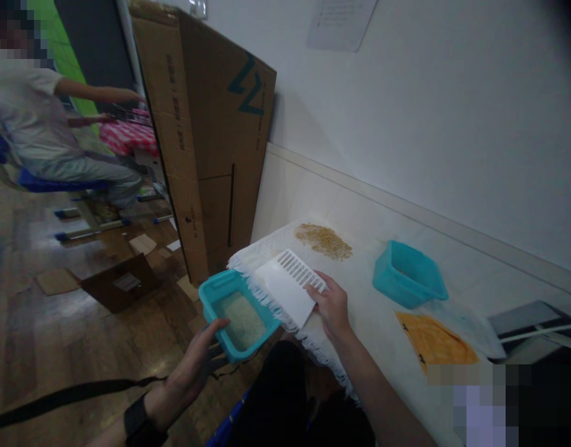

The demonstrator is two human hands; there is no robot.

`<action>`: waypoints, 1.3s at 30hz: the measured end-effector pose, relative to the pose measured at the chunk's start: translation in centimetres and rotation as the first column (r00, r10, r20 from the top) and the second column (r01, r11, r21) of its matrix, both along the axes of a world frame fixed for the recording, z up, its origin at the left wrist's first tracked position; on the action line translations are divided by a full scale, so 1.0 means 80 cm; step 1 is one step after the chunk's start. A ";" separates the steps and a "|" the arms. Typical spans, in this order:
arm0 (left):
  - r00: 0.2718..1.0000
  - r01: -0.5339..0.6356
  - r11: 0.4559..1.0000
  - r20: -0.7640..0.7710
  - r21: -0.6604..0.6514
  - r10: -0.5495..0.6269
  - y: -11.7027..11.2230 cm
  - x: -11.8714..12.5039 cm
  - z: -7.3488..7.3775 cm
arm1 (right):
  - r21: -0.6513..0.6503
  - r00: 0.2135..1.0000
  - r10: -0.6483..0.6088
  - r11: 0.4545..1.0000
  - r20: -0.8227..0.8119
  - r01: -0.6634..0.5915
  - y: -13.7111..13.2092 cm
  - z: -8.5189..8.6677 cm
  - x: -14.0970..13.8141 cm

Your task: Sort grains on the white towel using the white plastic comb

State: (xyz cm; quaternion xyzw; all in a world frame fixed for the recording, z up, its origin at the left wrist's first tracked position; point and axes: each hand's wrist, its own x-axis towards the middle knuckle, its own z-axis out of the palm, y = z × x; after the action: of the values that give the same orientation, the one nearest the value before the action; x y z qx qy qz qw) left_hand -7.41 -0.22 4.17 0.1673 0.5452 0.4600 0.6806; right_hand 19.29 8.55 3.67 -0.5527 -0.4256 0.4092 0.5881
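Note:
My left hand (202, 347) grips a teal plastic bin (215, 287) by its near side, thumb over the rim. Pale rice-like grains (243, 320) lie in the bottom of this bin, which is held just off the table's front edge. Between the thumb and fingers of my right hand (332, 304) is a white slotted sheet (287, 285), with a row of long slots along its far side. It lies over the fringed edge of a white cloth (252, 254). Beyond the sheet, a patch of yellowish-brown kernels (325, 241) is spread on the table.
A second teal bin (397, 282) stands on the right of the table, beside a yellow-orange packet (434, 341) and clear plastic. A tall cardboard box (210, 124) stands at the table's left end. Further left, another person (47, 118) sits on a blue chair. Cardboard pieces (120, 282) lie on the floor.

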 end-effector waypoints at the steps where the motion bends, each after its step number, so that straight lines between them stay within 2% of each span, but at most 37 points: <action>1: 1.000 -0.003 1.000 0.001 -0.008 0.003 0.000 0.000 0.001 | -0.018 0.999 0.039 0.999 -0.007 -0.040 -0.006 0.001 -0.002; 4: 1.000 -0.012 0.999 -0.004 -0.038 0.012 0.000 -0.001 -0.002 | -0.036 0.996 0.091 0.995 0.000 -0.091 -0.015 0.011 0.004; 6: 1.000 -0.013 0.999 0.004 -0.032 0.013 0.001 -0.003 -0.009 | 0.004 0.998 0.030 1.000 0.054 -0.031 -0.010 0.023 0.019; 8: 1.000 -0.011 1.000 0.016 -0.028 0.012 0.001 -0.005 -0.019 | 0.103 0.978 -0.065 0.994 0.199 0.046 0.001 0.036 0.038; 12: 1.000 0.018 0.999 0.025 -0.044 -0.017 0.002 -0.009 -0.040 | 0.284 0.827 -0.180 0.958 0.532 0.025 0.023 0.053 0.062; 16: 1.000 0.026 0.999 0.016 -0.041 -0.026 0.002 -0.010 -0.047 | 0.355 0.684 -0.199 0.930 0.702 -0.094 0.034 0.051 0.046; 22: 1.000 0.001 0.998 -0.006 -0.055 -0.001 0.001 -0.007 -0.042 | 0.399 0.607 -0.173 0.880 0.776 -0.260 0.047 0.035 0.017; 25: 1.000 0.005 0.998 0.000 -0.057 -0.005 0.001 -0.007 -0.038 | 0.400 0.598 -0.172 0.876 0.783 -0.271 0.044 0.026 0.017; 30: 1.000 0.004 0.997 0.003 -0.078 -0.004 -0.001 -0.007 -0.028 | 0.427 0.602 -0.189 0.860 0.776 -0.280 0.021 0.015 0.020; 34: 0.999 0.031 0.997 0.011 -0.072 -0.030 -0.003 -0.009 -0.033 | 0.450 0.567 -0.226 0.843 0.792 -0.293 0.011 0.014 0.016; 39: 1.000 0.012 0.999 0.025 -0.041 -0.011 -0.005 -0.011 -0.038 | 0.490 0.538 -0.285 0.822 0.794 -0.289 0.022 0.015 0.002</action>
State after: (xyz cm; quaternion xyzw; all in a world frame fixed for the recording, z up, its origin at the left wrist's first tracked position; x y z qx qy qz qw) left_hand -8.30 -0.66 1.16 0.1504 0.5452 0.4468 0.6931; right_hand 19.49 10.35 4.83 -0.4767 -0.7564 -0.0545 0.4445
